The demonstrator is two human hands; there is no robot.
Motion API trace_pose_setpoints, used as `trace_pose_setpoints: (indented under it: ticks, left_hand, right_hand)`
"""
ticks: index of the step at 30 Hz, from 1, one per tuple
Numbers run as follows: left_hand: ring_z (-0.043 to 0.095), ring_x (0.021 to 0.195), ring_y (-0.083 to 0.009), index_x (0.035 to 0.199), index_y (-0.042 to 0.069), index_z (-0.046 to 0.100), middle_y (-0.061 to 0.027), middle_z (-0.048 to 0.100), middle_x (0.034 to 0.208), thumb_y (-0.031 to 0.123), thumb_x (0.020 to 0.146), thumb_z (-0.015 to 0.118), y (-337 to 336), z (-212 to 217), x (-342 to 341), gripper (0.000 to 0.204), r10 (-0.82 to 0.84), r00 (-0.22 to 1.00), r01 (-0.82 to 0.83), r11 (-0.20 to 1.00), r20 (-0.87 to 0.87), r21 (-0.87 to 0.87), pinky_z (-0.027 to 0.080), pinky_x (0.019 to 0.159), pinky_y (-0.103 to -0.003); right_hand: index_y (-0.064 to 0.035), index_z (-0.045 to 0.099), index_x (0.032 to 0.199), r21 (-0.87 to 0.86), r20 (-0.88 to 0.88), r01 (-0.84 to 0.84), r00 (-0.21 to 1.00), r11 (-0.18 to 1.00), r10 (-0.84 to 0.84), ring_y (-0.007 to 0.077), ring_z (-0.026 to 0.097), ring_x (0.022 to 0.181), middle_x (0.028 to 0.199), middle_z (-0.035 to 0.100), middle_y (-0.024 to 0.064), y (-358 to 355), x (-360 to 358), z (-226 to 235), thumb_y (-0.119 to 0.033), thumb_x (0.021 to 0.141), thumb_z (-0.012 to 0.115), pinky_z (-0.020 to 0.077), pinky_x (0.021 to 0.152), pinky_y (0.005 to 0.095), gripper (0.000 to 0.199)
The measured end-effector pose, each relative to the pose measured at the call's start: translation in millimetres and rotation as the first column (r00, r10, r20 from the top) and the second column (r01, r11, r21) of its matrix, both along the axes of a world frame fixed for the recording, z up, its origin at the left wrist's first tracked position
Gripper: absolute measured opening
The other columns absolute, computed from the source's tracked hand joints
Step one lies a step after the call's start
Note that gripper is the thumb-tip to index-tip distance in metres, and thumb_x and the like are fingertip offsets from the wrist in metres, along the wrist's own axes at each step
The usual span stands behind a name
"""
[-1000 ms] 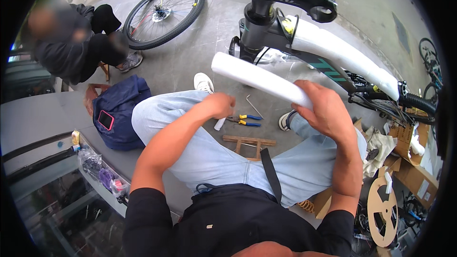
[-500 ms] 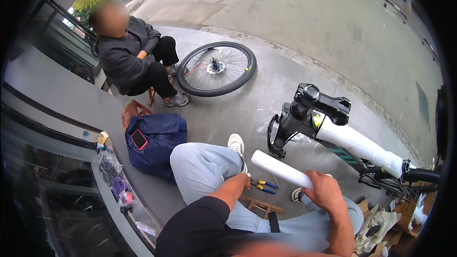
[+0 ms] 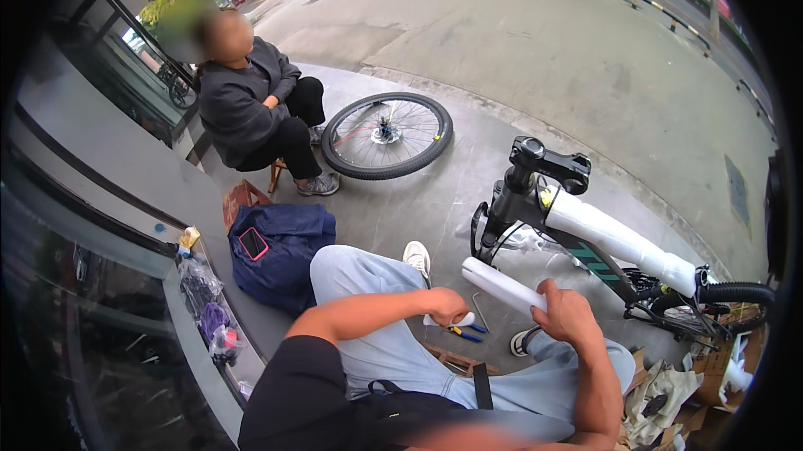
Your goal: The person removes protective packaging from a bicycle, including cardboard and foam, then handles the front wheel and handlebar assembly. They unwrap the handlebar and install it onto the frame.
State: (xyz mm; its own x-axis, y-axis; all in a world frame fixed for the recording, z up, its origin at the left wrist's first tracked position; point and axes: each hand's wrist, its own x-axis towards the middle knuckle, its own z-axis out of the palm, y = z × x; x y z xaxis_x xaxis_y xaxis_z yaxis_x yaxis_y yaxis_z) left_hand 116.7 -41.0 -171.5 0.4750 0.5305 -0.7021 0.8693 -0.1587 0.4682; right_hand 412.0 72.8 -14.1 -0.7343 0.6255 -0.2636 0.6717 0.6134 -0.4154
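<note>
Your right hand (image 3: 569,313) is wrapped round the near end of a white foam tube (image 3: 504,286), thumb and fingers pressed against its wall; the tube slants away from you, up and to your left, with a slit running along it; its far end is in front of the lower fork (image 3: 487,238), and whether the two touch cannot be told.

Your left hand (image 3: 449,307) is curled into a fist on a small white piece (image 3: 430,320), part of which shows beyond the fingers; its kind cannot be made out.

Just past that fist, pliers (image 3: 468,335) with blue and yellow handles lie on the paving, partly hidden; a bent hex key (image 3: 478,309) lies beside them, below the tube; a wooden frame (image 3: 452,361) sits between your legs.

To your right stands a bicycle frame (image 3: 600,269), its top tube sleeved in white foam wrap (image 3: 623,235); a loose wheel (image 3: 387,135) lies flat farther off, near a seated person (image 3: 251,112); at your left, a phone (image 3: 253,244) rests on dark blue cloth (image 3: 288,263).
</note>
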Motion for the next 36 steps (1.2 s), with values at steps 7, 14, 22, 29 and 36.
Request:
trace_pose_setpoints:
  ticks: [7, 14, 22, 29, 36]
  left_hand:
    - [0.069, 0.111, -0.0395, 0.118, 0.01, 0.063, -0.0137, 0.072, 0.115, 0.006, 0.088, 0.078, -31, 169, -23, 0.034, 0.229, 0.82, -0.506, 0.718, 0.524, 0.479, 0.056, 0.093, -0.049]
    - [0.072, 0.11, -0.0291, 0.12, 0.012, 0.07, -0.0049, 0.075, 0.116, 0.003, 0.087, 0.079, -27, 187, -10, 0.035, 0.054, 0.886, -0.442, 0.395, 0.46, 0.805, 0.058, 0.091, -0.044]
    - [0.071, 0.107, -0.0284, 0.116, 0.011, 0.076, -0.0046, 0.076, 0.117, 0.002, 0.084, 0.079, -27, 180, -3, 0.034, 0.043, 0.894, -0.437, 0.307, 0.446, 0.846, 0.06, 0.09, -0.04]
    - [0.072, 0.109, -0.0294, 0.116, 0.012, 0.079, -0.0064, 0.076, 0.12, 0.001, 0.087, 0.081, -18, 159, 1, 0.032, -0.068, 0.855, -0.434, 0.448, 0.514, 0.782, 0.06, 0.091, -0.04]
    - [0.063, 0.123, -0.0318, 0.106, 0.012, 0.072, -0.0081, 0.069, 0.128, 0.013, 0.082, 0.089, -17, 148, 0, 0.03, -0.001, 0.786, -0.49, 0.609, 0.618, 0.624, 0.051, 0.106, -0.045]
  right_hand:
    - [-0.0074, 0.069, 0.123, -0.079, -0.166, 0.005, 0.986, 0.997, -0.018, 0.0478, 0.073, 0.096, 0.098, 0.077, 0.0253, 1, -6, 1, -0.031, 0.095, 0.074, 0.0575, 0.087, 0.0554, 0.037]
    - [-0.0031, 0.072, 0.133, -0.301, -0.391, -0.042, 0.917, 0.953, -0.083, 0.0369, 0.076, 0.102, 0.112, 0.078, 0.0225, -4, -17, 13, -0.029, 0.106, 0.067, 0.0575, 0.092, 0.0433, 0.037]
    - [-0.0013, 0.073, 0.131, -0.58, -0.296, 0.093, 0.901, 0.809, -0.316, 0.0329, 0.074, 0.097, 0.11, 0.079, 0.0205, -5, -9, 23, -0.035, 0.111, 0.063, 0.0574, 0.088, 0.0423, 0.04]
    - [-0.0034, 0.074, 0.128, -0.381, -0.38, -0.073, 0.921, 0.922, -0.084, 0.0376, 0.073, 0.094, 0.107, 0.077, 0.0227, -9, -12, 8, -0.035, 0.111, 0.063, 0.0568, 0.085, 0.0437, 0.038]
    - [-0.005, 0.075, 0.125, -0.369, -0.348, -0.254, 0.93, 0.894, 0.12, 0.0393, 0.074, 0.092, 0.103, 0.076, 0.0239, -5, -3, 14, -0.038, 0.11, 0.063, 0.0568, 0.083, 0.0454, 0.038]
